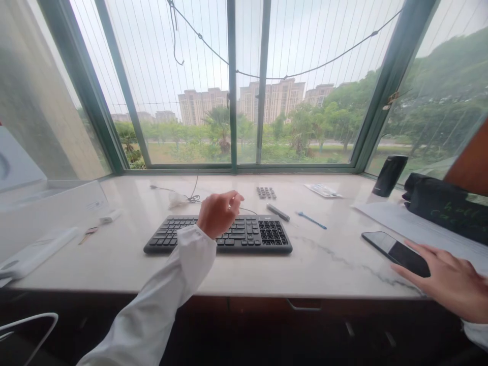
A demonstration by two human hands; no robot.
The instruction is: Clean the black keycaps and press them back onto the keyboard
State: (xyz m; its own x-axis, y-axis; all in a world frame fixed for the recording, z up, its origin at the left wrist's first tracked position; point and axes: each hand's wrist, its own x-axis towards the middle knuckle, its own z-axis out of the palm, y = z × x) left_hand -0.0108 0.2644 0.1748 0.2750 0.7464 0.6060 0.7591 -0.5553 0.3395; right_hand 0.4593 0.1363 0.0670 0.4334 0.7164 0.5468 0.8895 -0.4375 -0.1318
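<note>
A black keyboard (244, 235) lies on the white marble-patterned tabletop; its number pad at the right end shows bare key sockets without caps. My left hand (218, 213) is held over the middle of the keyboard, fingers curled together in a pinch. Whatever is between those fingertips, if anything, is hidden. Beyond the number pad, several loose keycaps (266, 193) are laid out in rows. On the right, a smartphone (396, 251) rests on the table, with my right hand (444, 277) closed around its near right end, thumb and fingers at opposite edges.
A dark slim tool (278, 212) and a blue stick (311, 220) lie behind the keyboard. Farther off are a plastic packet (323, 190), a black cylinder (389, 176) and a black bag (450, 208) by papers. At left stand a white box (76, 195) and keys (88, 234); a cable (193, 197) lies behind.
</note>
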